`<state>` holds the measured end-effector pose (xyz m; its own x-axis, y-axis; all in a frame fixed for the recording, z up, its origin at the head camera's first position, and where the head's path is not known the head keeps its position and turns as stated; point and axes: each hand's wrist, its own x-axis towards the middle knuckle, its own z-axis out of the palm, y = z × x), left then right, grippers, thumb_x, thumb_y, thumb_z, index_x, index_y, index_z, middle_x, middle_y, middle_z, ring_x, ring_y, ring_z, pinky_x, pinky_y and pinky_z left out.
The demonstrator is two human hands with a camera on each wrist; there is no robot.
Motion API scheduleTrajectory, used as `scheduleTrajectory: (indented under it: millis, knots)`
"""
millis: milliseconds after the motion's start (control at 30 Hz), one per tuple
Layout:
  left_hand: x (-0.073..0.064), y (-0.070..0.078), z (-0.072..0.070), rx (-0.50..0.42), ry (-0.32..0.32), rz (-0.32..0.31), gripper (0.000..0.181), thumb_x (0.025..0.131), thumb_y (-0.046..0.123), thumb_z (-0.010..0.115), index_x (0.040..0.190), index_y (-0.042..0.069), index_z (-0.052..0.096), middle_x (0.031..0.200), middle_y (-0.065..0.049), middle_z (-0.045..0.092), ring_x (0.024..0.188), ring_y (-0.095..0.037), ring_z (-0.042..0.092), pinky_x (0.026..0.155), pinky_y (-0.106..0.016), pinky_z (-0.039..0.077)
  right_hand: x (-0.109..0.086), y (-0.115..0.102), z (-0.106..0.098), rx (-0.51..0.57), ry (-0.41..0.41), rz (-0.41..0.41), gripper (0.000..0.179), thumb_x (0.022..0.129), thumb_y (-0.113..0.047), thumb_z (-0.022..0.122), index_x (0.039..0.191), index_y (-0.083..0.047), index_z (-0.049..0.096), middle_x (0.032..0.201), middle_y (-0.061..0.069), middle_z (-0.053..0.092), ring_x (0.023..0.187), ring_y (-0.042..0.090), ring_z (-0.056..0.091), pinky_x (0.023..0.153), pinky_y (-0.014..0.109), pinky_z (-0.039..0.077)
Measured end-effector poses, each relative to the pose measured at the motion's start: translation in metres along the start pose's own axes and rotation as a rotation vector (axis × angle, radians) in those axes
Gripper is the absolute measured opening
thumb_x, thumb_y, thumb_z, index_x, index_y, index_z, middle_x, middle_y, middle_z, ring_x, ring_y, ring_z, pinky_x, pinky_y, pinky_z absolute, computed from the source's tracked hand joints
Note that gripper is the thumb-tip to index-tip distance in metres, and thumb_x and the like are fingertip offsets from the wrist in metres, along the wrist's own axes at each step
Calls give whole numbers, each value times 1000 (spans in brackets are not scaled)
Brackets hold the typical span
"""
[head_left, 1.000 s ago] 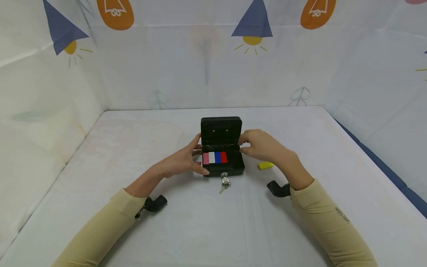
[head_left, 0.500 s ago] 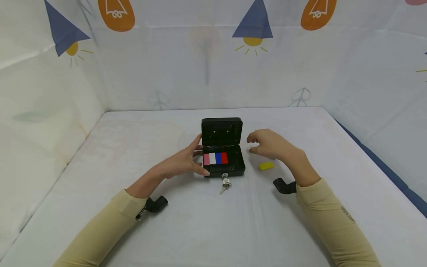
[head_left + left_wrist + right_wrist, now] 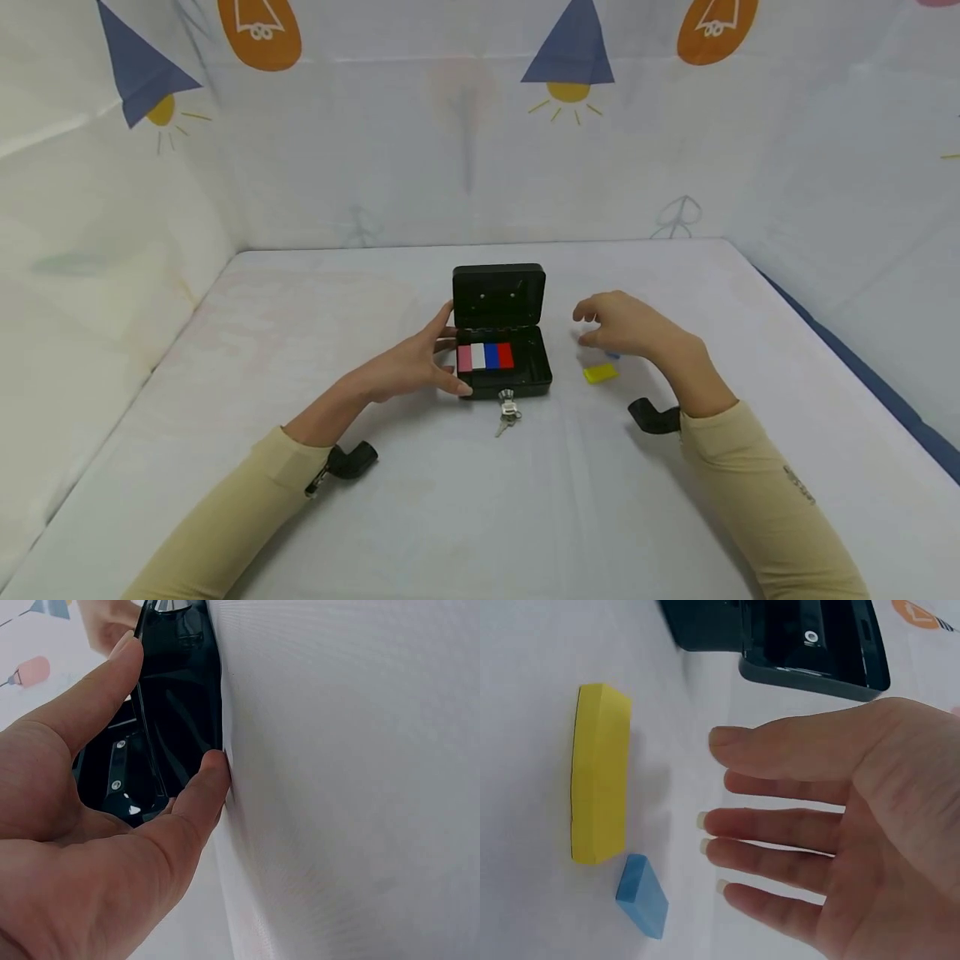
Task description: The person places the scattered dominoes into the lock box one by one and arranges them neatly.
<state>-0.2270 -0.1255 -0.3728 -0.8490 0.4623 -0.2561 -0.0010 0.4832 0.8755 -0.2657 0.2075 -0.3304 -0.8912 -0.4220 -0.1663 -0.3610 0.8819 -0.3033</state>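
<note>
No txt, no. or brand I can read in any view. Closest is a short dark print point(image 3: 798, 485) along my R sleeve point(image 3: 757, 508); looks like lettering, but too small + blurry to make out. Key tag point(image 3: 509, 408) at the box point(image 3: 528, 388) front: too small to tell if it's marked. Wall point(image 3: 375, 150) pics show no legible wording: orange ovals point(image 3: 717, 32) w/ white line dwgs, blue triangles point(image 3: 570, 54) w/ yellow half-discs point(image 3: 567, 92) + rays.
</note>
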Motion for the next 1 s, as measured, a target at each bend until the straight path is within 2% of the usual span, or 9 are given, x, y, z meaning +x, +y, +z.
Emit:
scheduleTrajectory:
  millis: [200, 467, 733, 1000]
  knots:
    - [0, -1, 0, -31, -8, 12, 128, 77, 22, 86, 154, 48, -13, 165, -2, 20, 150, -30, 30, 119, -58, 27, -4, 4, -4, 4, -62, 59, 49, 85, -18, 75, 131, -6, 62, 130, 20, 62, 121, 37, 57, 98, 53, 48]
    - [-1, -2, 0, -29, -2, 9, 128, 78, 22, 86, 155, 45, -13, 164, -3, 20, 148, -31, 32, 118, -59, 29, -7, 9, -6, -9, -68, 70, 49, 85, -17, 74, 131, -5, 62, 129, 20, 63, 117, 35, 59, 96, 53, 49]
    - [-2, 0, 0, -30, -2, 9, 127, 78, 21, 85, 155, 45, -13, 165, -3, 20, 149, -31, 30, 118, -59, 28, -7, 21, -7, -13, -73, 97, 52, 80, -17, 77, 127, -3, 63, 122, 20, 63, 109, 32, 58, 94, 51, 48]
    - [-3, 2, 1, -12, -3, 8, 126, 79, 20, 85, 156, 43, -12, 165, -3, 20, 152, -30, 24, 119, -60, 24, -10, 29, -6, -30, -90, 113, 46, 78, -18, 78, 119, -2, 65, 117, 19, 62, 103, 32, 57, 90, 50, 48]
